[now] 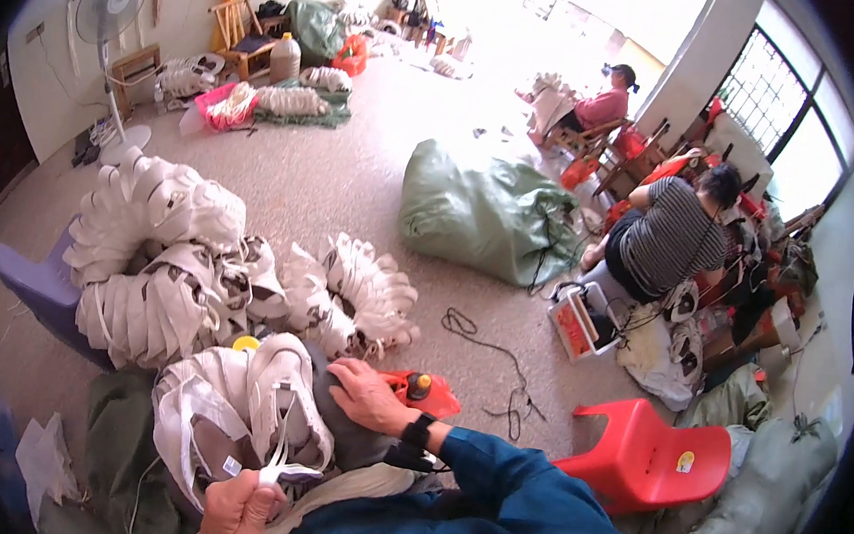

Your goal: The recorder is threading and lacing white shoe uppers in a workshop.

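Note:
White laces [274, 464] run from a white shoe upper [284, 366] to my left hand [235, 509], which pinches them near the lower edge. Beside that upper, on its left, lies another white shoe upper [199, 390] with a clear piece over its opening. My right hand [367, 396] wears a dark wristband and rests on dark grey fabric [331, 400] just right of the shoe upper. Its fingers lie on the fabric, holding nothing visible. Next to it are a red plastic bag [442, 397] and a dark bottle [420, 385].
Bundled shoe uppers [154, 296] are heaped on a purple chair [37, 281]; another bundle [369, 298] lies beyond. A red stool [638, 454] stands right. Farther off are a green sack [477, 211], a black cord [501, 348], a fan [111, 6] and two seated people.

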`<state>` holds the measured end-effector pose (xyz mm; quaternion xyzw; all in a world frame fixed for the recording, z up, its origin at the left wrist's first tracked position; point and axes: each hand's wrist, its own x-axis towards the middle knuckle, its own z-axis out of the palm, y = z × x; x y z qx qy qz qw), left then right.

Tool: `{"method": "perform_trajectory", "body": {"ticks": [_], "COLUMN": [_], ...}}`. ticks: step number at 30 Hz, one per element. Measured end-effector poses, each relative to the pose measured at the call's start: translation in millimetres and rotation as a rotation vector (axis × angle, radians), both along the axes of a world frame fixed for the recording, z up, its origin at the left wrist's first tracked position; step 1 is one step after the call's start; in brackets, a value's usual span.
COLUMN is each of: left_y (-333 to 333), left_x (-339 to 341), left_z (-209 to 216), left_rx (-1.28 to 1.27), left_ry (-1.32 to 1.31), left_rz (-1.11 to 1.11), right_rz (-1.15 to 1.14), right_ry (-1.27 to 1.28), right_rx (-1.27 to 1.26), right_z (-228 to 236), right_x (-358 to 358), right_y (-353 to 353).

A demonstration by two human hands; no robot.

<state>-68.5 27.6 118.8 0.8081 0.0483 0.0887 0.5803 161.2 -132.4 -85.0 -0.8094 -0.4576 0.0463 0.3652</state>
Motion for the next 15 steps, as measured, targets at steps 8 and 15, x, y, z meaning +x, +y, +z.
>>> {"method": "perform_trajectory", "body": {"ticks": [8, 15], "left_y": [24, 27], "left_x": [-19, -18], "left_z": [-104, -109], "left_rx": [0.646, 0.671], "left_ry": [-0.018, -0.098], "left_rz": [0.137, 0.183], "right_rz": [-0.003, -0.017], "right_ry": [0.073, 0.118], "right_rx": [-0.103, -0.081], "right_z": [-27, -26], "right_x": [10, 14], "right_y": [39, 37]}}
